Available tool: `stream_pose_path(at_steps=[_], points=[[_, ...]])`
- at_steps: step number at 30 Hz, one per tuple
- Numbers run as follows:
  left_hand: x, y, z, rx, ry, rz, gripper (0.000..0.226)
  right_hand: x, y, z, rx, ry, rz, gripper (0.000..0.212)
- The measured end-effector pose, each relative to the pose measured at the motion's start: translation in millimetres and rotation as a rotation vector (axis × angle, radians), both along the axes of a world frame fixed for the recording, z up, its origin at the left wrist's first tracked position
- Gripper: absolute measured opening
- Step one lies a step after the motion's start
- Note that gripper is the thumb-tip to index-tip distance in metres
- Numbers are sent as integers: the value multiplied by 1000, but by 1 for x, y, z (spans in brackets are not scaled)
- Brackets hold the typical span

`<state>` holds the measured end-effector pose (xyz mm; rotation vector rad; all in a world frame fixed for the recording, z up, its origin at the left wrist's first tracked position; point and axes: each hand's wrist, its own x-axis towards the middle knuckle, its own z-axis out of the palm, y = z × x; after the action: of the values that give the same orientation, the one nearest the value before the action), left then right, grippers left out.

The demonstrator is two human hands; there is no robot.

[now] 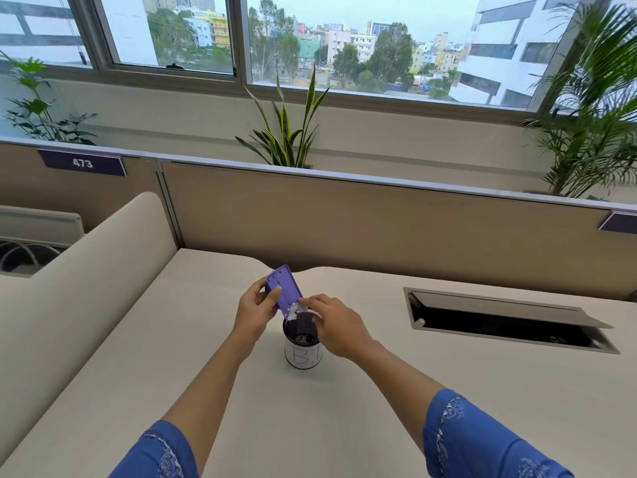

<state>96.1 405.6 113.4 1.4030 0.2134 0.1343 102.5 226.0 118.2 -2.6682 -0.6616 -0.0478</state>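
Beige desk (413, 391), purple tray (289, 288), wide windows (172, 29)

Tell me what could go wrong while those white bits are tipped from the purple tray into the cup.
1. The white bits sit piled at the lower lip of the tilted purple tray, right at the rim of the cup. Some could miss and scatter on the desk.
2. The cup is narrow and stands unheld. A nudge from the right hand, close over its rim, might topple it.
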Motion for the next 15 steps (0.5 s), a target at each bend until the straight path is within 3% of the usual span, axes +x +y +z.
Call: stream_pose_path(at_steps=[6,15], points=[[1,0,-3,66,-6,6,39,-5,-2,-8,30,73,-10,43],[0,-2,-2,144,-33,-1,39,-7,-3,-5,43,-36,-37,46]])
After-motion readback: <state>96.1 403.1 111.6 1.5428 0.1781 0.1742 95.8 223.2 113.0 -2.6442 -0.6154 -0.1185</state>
